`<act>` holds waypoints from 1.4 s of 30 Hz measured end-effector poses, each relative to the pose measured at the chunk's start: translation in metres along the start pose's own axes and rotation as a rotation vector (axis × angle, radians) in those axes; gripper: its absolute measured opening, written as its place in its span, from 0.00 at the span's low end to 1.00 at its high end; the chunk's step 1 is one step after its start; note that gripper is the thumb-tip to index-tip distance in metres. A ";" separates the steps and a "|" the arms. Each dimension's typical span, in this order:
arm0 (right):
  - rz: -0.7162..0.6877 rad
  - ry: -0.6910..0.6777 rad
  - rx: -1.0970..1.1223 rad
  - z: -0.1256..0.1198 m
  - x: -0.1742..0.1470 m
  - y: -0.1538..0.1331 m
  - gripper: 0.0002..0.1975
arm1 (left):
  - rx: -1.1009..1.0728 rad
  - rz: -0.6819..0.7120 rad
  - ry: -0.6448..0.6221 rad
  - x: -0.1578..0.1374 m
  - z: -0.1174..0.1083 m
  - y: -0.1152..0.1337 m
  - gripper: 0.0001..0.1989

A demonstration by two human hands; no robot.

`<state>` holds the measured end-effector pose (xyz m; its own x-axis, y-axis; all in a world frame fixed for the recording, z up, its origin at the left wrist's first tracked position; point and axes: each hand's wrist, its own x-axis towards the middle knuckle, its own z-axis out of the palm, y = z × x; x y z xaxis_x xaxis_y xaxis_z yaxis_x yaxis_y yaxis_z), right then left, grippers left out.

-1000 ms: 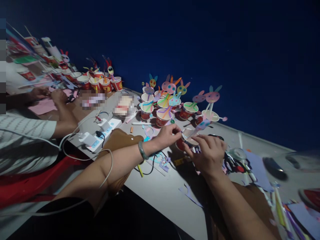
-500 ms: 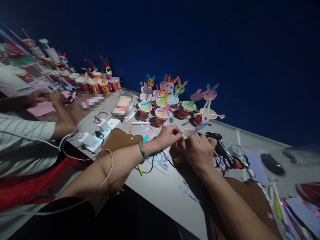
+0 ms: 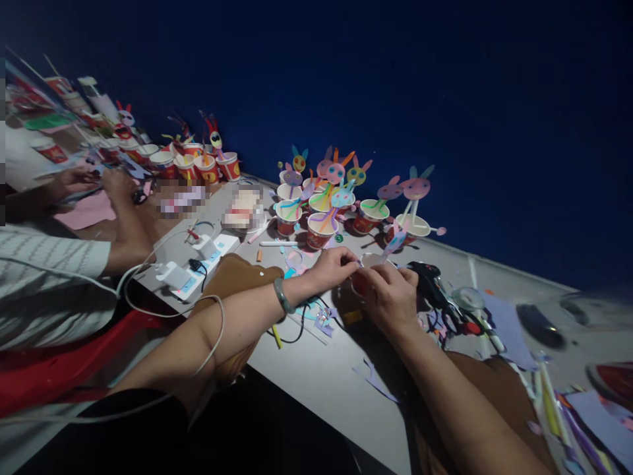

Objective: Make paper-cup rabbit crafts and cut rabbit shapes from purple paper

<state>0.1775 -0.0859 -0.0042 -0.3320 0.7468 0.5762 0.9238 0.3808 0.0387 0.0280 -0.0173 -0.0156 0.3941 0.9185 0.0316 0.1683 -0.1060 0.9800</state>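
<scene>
My left hand (image 3: 335,270), with a bracelet at its wrist, has thumb and forefinger pinched at the left rim of a red-and-white paper cup (image 3: 372,259). What lies in that pinch is too small to make out. My right hand (image 3: 393,295) is closed at the near side of the same cup, its fingertips close to the left ones; what it grips is hidden. From the cup rises a paper rabbit figure (image 3: 395,242) in pale blue and pink. Behind stand several finished-looking cups with paper rabbits, such as a pink one (image 3: 416,187).
A black glue gun (image 3: 429,277) lies right of the cup, beside a roll of clear tape (image 3: 468,299) and purple paper (image 3: 509,326). To the left are a power strip (image 3: 210,264) with cables and a brown cloth (image 3: 242,272). A co-worker's hands (image 3: 119,185) work at far left.
My right hand has shifted slightly, its fingers drawing nearer to the left fingertips. The rabbit in the cup has moved a little left and now stands more upright.
</scene>
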 end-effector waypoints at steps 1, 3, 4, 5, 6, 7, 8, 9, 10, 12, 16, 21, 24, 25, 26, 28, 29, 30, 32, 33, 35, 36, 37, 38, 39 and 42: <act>0.006 0.013 0.012 0.001 -0.001 0.001 0.12 | 0.002 0.001 -0.001 0.000 0.000 0.000 0.05; 0.011 0.036 0.028 0.002 -0.001 0.002 0.12 | 0.007 0.002 -0.008 0.000 -0.001 0.002 0.05; 0.012 0.044 0.030 0.002 -0.002 0.002 0.12 | 0.012 0.006 -0.010 -0.001 -0.001 0.002 0.05; 0.014 0.046 0.030 0.002 -0.002 0.003 0.11 | 0.018 0.014 -0.009 -0.001 -0.001 0.002 0.05; 0.015 0.043 0.029 0.002 -0.002 0.003 0.11 | 0.026 0.023 -0.007 -0.001 -0.002 0.003 0.05; 0.019 0.037 0.029 0.002 -0.001 0.003 0.11 | 0.032 0.030 -0.008 -0.001 -0.001 0.003 0.04; 0.020 0.030 0.030 0.002 -0.001 0.002 0.12 | 0.035 0.033 -0.011 0.000 -0.001 0.002 0.04; 0.018 0.028 0.033 0.002 -0.001 0.002 0.13 | 0.038 0.030 -0.018 0.000 -0.001 0.002 0.05; 0.010 0.027 0.037 0.002 0.000 0.002 0.13 | 0.041 0.024 -0.024 0.000 -0.001 0.001 0.05; -0.009 0.031 0.032 0.001 0.000 0.002 0.15 | 0.051 0.018 -0.029 0.000 0.000 0.001 0.06; -0.037 0.021 -0.045 -0.002 0.001 0.002 0.13 | 0.092 0.063 0.000 -0.001 -0.002 0.003 0.04; -0.073 0.020 -0.133 -0.005 0.002 0.003 0.11 | 0.105 0.089 0.002 -0.003 -0.004 0.006 0.04; -0.078 0.021 -0.157 -0.004 0.002 0.003 0.11 | 0.106 0.075 0.001 -0.003 -0.003 0.006 0.05; -0.076 0.022 -0.159 -0.004 0.001 0.003 0.11 | 0.104 0.071 0.000 -0.003 -0.003 0.006 0.05; -0.073 0.021 -0.159 -0.003 0.001 0.003 0.11 | 0.100 0.067 0.000 -0.003 -0.003 0.006 0.05; -0.062 0.012 -0.147 -0.002 0.001 0.003 0.11 | 0.087 0.062 -0.003 -0.003 -0.003 0.006 0.05; -0.052 0.011 -0.134 -0.001 0.000 0.004 0.12 | 0.078 0.056 -0.006 -0.003 -0.003 0.006 0.05; -0.040 0.018 -0.116 0.000 0.000 0.004 0.12 | 0.067 0.047 -0.008 -0.003 -0.003 0.006 0.05; -0.009 0.056 -0.069 0.003 -0.001 0.005 0.11 | 0.042 0.025 -0.012 -0.003 -0.003 0.006 0.05; 0.005 0.075 -0.046 0.003 -0.001 0.006 0.10 | 0.029 0.013 -0.015 -0.003 -0.003 0.005 0.05; 0.013 0.096 -0.020 0.004 -0.002 0.007 0.08 | 0.010 -0.011 -0.022 -0.002 -0.002 0.004 0.05; 0.008 0.096 -0.016 0.004 -0.002 0.007 0.08 | 0.005 -0.021 -0.027 -0.002 -0.002 0.004 0.05; 0.002 0.093 -0.014 0.004 -0.002 0.007 0.09 | 0.003 -0.027 -0.032 -0.002 -0.002 0.003 0.06; -0.003 0.092 -0.012 0.003 -0.002 0.007 0.09 | 0.002 -0.028 -0.036 -0.001 -0.002 0.003 0.06; -0.004 0.093 -0.009 0.003 -0.002 0.007 0.09 | 0.001 -0.026 -0.037 -0.001 -0.002 0.002 0.06; 0.014 0.104 -0.007 0.002 -0.001 0.007 0.10 | 0.005 0.013 -0.033 -0.001 -0.003 0.003 0.07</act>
<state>0.1838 -0.0830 -0.0060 -0.2980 0.6911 0.6585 0.9297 0.3666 0.0360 0.0253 -0.0175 -0.0124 0.4261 0.9039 0.0381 0.1673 -0.1201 0.9786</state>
